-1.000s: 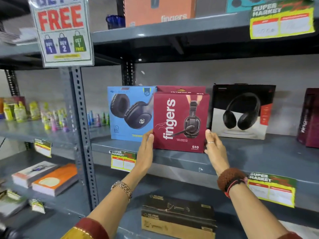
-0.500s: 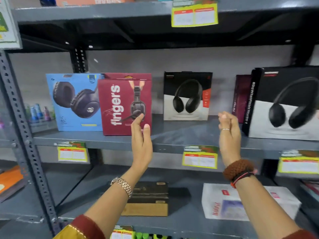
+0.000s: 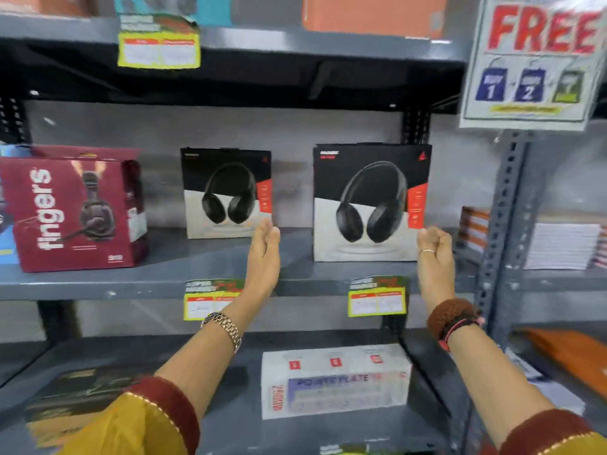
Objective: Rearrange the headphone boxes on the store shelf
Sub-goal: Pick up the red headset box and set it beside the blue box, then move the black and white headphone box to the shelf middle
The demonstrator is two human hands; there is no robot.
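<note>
here, both arms reach up to the grey shelf (image 3: 157,280). the left hand (image 3: 262,257) hovers with fingers pressed together, empty, by the smaller black box (image 3: 226,192). the right hand (image 3: 435,254), fingers curled, touches the bigger black box (image 3: 369,201) at its lower right corner. a red box (image 3: 72,211) stands far left.

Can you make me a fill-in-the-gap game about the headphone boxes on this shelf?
1. The maroon box has the word ______ printed on it in white.
2. The left hand reaches up near the ______ of the two black-and-white boxes.
3. The right hand has a ______ on one finger.
4. The larger black-and-white box stands on the ______ shelf.

Missing words: fingers; smaller; ring; middle
</note>
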